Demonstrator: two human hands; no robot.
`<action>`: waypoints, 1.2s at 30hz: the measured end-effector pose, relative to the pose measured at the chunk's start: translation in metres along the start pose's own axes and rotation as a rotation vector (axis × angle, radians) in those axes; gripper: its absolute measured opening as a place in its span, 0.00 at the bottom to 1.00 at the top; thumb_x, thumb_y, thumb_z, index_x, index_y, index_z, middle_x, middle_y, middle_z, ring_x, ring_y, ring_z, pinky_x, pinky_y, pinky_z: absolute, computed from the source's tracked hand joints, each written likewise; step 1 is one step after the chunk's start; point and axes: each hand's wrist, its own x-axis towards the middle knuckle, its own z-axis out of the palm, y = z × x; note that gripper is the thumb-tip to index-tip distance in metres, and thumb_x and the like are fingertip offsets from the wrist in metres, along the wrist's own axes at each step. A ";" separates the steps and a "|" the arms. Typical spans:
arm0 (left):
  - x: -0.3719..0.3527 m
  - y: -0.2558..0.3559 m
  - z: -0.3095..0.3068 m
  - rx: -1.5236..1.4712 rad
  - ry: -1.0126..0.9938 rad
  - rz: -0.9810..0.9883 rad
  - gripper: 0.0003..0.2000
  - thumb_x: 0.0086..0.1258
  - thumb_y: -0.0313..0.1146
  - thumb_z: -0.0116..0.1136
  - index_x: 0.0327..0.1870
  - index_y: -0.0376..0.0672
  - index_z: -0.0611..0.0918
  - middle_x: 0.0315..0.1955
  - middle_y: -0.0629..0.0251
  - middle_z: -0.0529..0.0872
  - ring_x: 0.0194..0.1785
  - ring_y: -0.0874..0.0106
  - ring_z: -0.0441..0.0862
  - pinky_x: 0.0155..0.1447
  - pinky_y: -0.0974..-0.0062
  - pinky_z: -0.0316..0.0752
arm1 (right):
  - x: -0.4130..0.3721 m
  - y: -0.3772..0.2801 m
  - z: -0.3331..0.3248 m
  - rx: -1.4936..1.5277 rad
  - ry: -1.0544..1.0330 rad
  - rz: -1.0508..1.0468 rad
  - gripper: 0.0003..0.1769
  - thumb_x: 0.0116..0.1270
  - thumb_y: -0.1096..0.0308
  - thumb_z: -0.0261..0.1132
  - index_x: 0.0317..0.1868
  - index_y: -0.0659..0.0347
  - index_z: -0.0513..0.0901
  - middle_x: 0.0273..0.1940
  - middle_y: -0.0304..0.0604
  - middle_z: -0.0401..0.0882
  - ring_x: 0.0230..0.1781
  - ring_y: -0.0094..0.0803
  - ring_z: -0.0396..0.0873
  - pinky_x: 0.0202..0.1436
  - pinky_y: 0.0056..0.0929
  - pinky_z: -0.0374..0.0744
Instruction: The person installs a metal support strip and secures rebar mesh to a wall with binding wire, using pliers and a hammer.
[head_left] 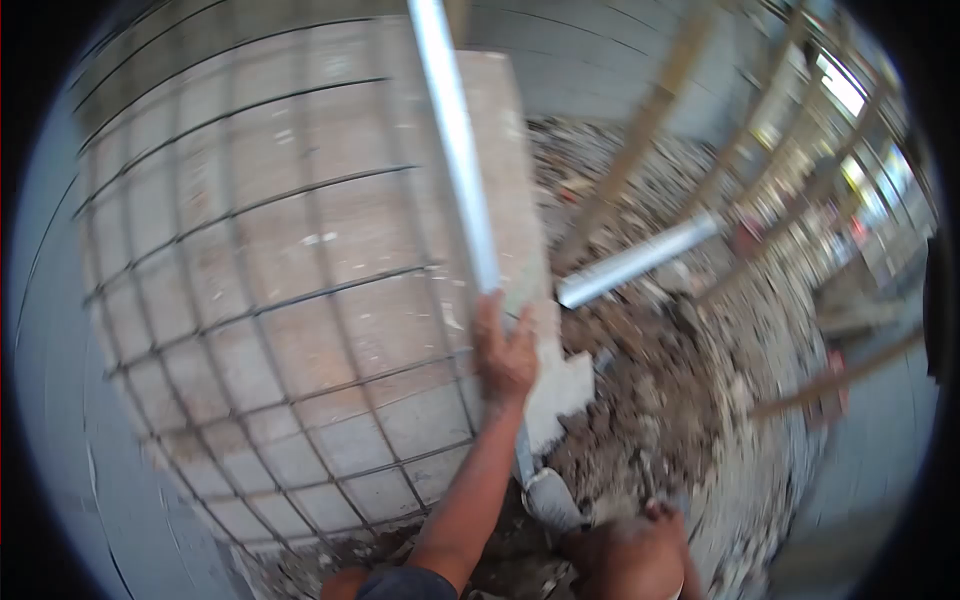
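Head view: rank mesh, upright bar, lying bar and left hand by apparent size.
1. Mesh
2. Upright bar
Unranked, smallest: lying bar and left hand. They look close in area, and the hand seems nearer the camera.

At the bottom of the frame, left of centre, a dark, blue-grey sleeve ends near the elbow. Beyond it, forearm and left hand are bare; the right hand, lower right of centre, is blurred.

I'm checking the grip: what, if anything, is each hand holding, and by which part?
The left hand holds the upright bar by its lower part. Whether the right hand holds anything cannot be told; it is blurred.
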 end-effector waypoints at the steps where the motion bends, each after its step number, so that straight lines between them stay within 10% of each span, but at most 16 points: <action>1: -0.002 0.002 0.000 0.063 -0.008 0.011 0.17 0.64 0.25 0.62 0.55 0.44 0.85 0.67 0.49 0.72 0.73 0.46 0.65 0.75 0.51 0.61 | -0.023 -0.058 -0.011 0.082 0.008 0.115 0.16 0.72 0.57 0.62 0.33 0.62 0.79 0.22 0.33 0.72 0.21 0.24 0.66 0.25 0.30 0.66; 7: -0.001 0.008 0.005 0.013 -0.005 0.023 0.14 0.66 0.26 0.61 0.53 0.42 0.85 0.67 0.52 0.73 0.75 0.46 0.61 0.75 0.50 0.60 | -0.053 -0.100 -0.097 0.398 0.383 -0.067 0.10 0.74 0.64 0.57 0.45 0.61 0.79 0.20 0.32 0.69 0.17 0.21 0.66 0.19 0.23 0.65; 15: 0.003 0.014 0.002 0.044 0.030 -0.007 0.14 0.65 0.25 0.61 0.52 0.41 0.85 0.71 0.50 0.67 0.75 0.44 0.60 0.74 0.49 0.62 | -0.056 -0.109 -0.101 0.339 0.592 -0.299 0.22 0.79 0.46 0.51 0.46 0.58 0.78 0.16 0.26 0.61 0.11 0.15 0.57 0.13 0.20 0.57; 23: 0.004 0.007 0.005 -0.001 0.048 -0.129 0.13 0.64 0.25 0.60 0.49 0.44 0.87 0.73 0.42 0.59 0.73 0.41 0.62 0.72 0.50 0.66 | -0.046 0.005 -0.068 0.121 0.260 0.333 0.24 0.75 0.48 0.59 0.40 0.65 0.81 0.21 0.38 0.73 0.17 0.27 0.67 0.18 0.33 0.64; 26: 0.001 0.004 0.001 0.023 0.045 -0.118 0.14 0.63 0.24 0.61 0.49 0.43 0.87 0.74 0.42 0.59 0.74 0.43 0.62 0.72 0.52 0.66 | -0.036 0.022 -0.060 -0.079 0.184 0.368 0.26 0.74 0.50 0.59 0.41 0.71 0.82 0.20 0.45 0.76 0.17 0.37 0.74 0.22 0.38 0.70; 28: 0.004 0.005 0.002 0.008 0.058 -0.111 0.14 0.64 0.23 0.59 0.50 0.41 0.87 0.73 0.41 0.60 0.74 0.42 0.62 0.72 0.53 0.66 | -0.014 0.038 -0.059 -0.790 0.132 0.030 0.29 0.72 0.48 0.58 0.43 0.73 0.84 0.33 0.62 0.85 0.36 0.57 0.84 0.40 0.48 0.79; 31: 0.003 0.001 0.006 -0.028 0.082 -0.082 0.12 0.66 0.24 0.56 0.49 0.41 0.86 0.72 0.38 0.61 0.73 0.40 0.63 0.71 0.49 0.65 | 0.003 0.016 -0.056 -0.776 -0.052 0.189 0.31 0.70 0.46 0.57 0.44 0.73 0.84 0.48 0.68 0.81 0.55 0.62 0.79 0.58 0.49 0.76; 36: 0.003 0.002 0.004 -0.052 0.044 -0.069 0.13 0.66 0.22 0.55 0.49 0.38 0.86 0.72 0.36 0.60 0.73 0.39 0.62 0.71 0.48 0.65 | 0.018 0.008 -0.068 -0.944 -0.126 0.116 0.31 0.69 0.46 0.55 0.42 0.71 0.85 0.41 0.65 0.84 0.49 0.56 0.83 0.55 0.49 0.78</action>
